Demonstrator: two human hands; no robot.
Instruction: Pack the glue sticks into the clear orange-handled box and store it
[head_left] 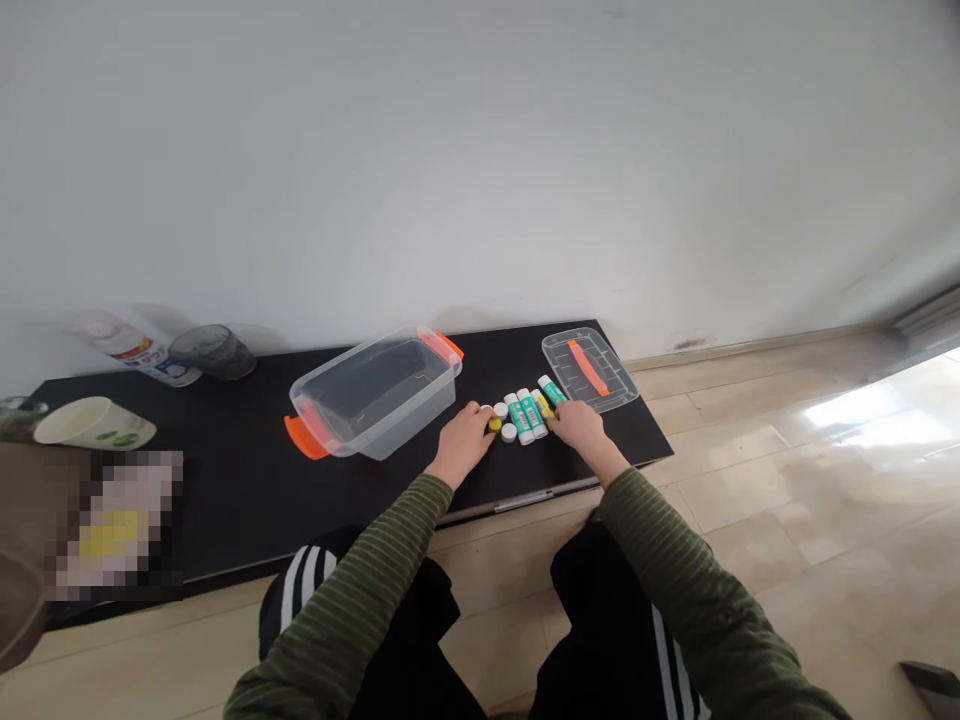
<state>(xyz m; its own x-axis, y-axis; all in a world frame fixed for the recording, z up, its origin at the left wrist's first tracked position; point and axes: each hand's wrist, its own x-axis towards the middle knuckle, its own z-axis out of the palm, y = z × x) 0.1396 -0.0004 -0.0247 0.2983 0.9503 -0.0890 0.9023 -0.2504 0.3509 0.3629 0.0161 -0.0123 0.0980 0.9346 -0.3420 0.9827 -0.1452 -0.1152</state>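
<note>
**Cup, can and glass at the table's left end**

On the left of my feed I see a pale paper cup (67,424) with green leaves printed on it. Beyond it, a white spray can (139,347) stands just beside a smoky glass (219,352). I have a grey wall (480,180) behind the black table (225,490) and pale tiled floor (735,490) at right.

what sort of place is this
Probably a room in a home, though a small office is possible: a long black table stands against a plain pale wall, with a paper cup on it and a light floor below.
</note>
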